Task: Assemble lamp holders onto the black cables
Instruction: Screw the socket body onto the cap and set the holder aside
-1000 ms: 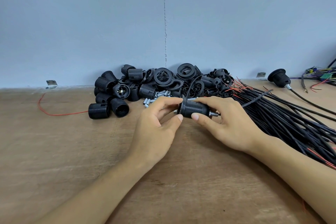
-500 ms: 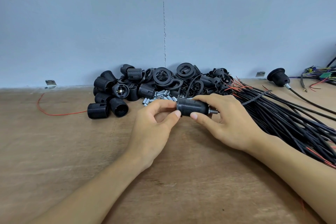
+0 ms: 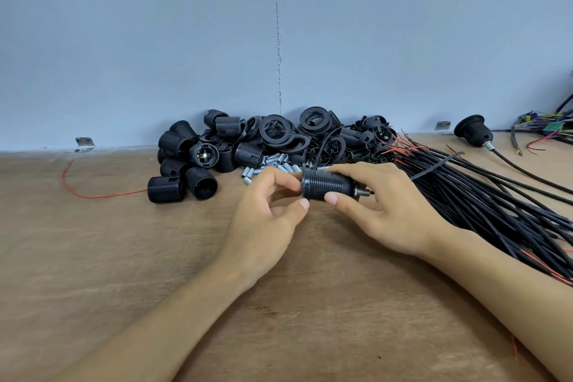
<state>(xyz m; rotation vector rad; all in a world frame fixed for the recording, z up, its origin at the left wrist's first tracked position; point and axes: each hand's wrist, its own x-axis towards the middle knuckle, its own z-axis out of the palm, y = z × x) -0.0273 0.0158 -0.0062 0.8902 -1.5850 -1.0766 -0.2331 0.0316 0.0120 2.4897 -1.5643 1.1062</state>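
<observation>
now the right grip (image 3: 393, 211) curls round a threaded black lamp holder (image 3: 328, 184), thumb underneath, just above the tabletop (image 3: 93, 257). the left grip (image 3: 263, 220) pinches its flanged rim. a thin black cable (image 3: 325, 139) arcs up behind, seemingly from the holder. loose holder shells (image 3: 198, 161) lie beyond both grips, the cable bundle (image 3: 496, 205) beside the right.

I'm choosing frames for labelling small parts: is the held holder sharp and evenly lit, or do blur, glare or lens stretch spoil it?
Head view: the holder, pinched between left hand and right hand, is sharp, with its ribs readable. Head view: the light is soft, with faint shadows on the table and no glare. Head view: the forearms at the lower corners look stretched and soft, and the cables merge darkly.
</observation>
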